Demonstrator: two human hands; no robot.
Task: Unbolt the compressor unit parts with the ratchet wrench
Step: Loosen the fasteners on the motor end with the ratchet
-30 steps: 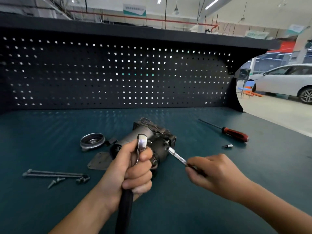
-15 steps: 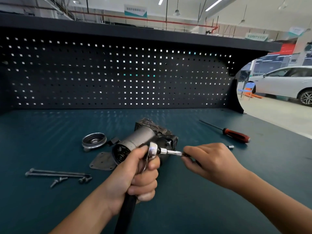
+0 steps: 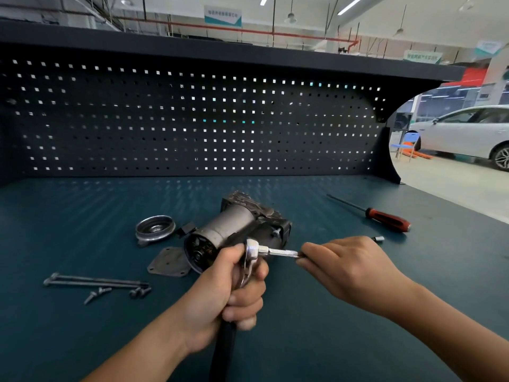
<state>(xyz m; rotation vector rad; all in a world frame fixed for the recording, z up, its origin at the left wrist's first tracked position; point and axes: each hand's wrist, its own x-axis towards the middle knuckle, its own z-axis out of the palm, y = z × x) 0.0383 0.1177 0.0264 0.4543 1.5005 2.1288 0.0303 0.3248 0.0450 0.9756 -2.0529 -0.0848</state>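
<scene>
In the head view, my left hand (image 3: 228, 296) is wrapped round the ratchet wrench (image 3: 252, 250), and my right hand (image 3: 349, 266) pinches the extension bar (image 3: 278, 252) (by its knurled end) that meets the wrench head. The compressor unit (image 3: 237, 224) lies on the surface (image 3: 82, 216) just behind both hands.

The scene was evenly bright, lit by ceiling strip lamps (image 3: 349, 5) and by the open hall on the right, where a white car (image 3: 468, 133) looked washed out. The pegboard (image 3: 192, 119) stayed dark, with light sparkling through its holes and dappling the green bench top (image 3: 82, 216). Glare sat on the wrench (image 3: 252, 250) head and its extension bar (image 3: 281, 253). The shelf (image 3: 220, 48) bowed with lens distortion. Focus was sharp at the centre and softer at the lower corners.
</scene>
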